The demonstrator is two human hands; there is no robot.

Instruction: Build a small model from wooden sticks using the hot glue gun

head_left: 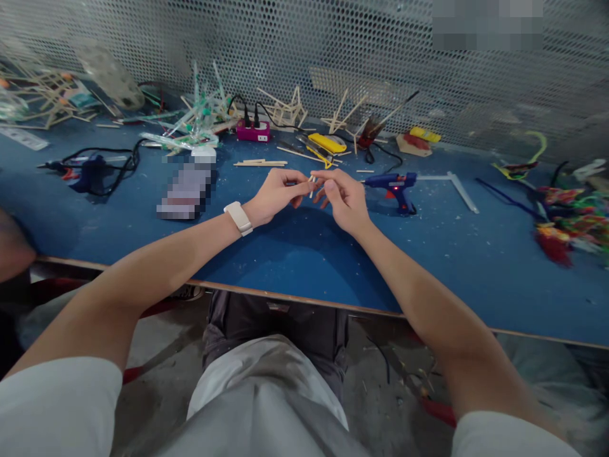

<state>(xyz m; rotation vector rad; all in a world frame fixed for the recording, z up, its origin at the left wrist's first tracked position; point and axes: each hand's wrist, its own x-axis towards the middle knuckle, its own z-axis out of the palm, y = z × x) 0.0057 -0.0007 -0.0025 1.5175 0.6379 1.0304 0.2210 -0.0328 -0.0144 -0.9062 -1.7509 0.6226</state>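
Note:
Over the blue table, my left hand (280, 193), with a pale band on its wrist, pinches thin wooden sticks (311, 185) between thumb and fingertips. My right hand (346, 200) meets it from the other side, its curled fingers closed on the same short pieces. How the sticks join is too small to make out. Just right of my right hand lies a blue hot glue gun (394, 187) with a red light lit. Behind my hands is a small bundle of loose wooden sticks (261, 163). A yellow utility knife (327, 143) lies a little farther back.
A magenta power strip (253, 130) with two plugs stands toward the perforated metal screen (285, 51). A second glue gun (90, 172) and a blurred-out phone (186, 190) lie left. Stick frames (290, 111) line the back; colourful scraps (566, 216) lie right. Another person's arm (14, 244) is at left.

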